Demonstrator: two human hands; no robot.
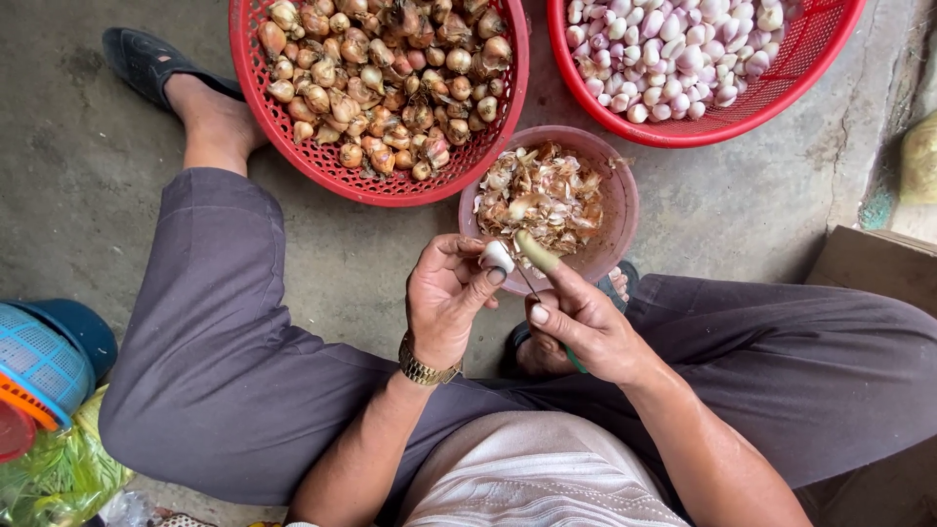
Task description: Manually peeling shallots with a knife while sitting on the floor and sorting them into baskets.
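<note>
Your right hand (586, 327) closes around a small knife (535, 256); its blade is thin and hard to make out, its handle mostly hidden. Your left hand (449, 293) pinches a peeled shallot (497, 257), pale and smooth, over the pink bowl (621, 200) of skins. Beyond, two red baskets (256, 88) are cut off by the frame.

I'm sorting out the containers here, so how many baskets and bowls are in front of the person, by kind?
Red baskets: 2, one of unpeeled shallots and one of peeled shallots
Pink bowl of peelings: 1
Total: 3
</note>
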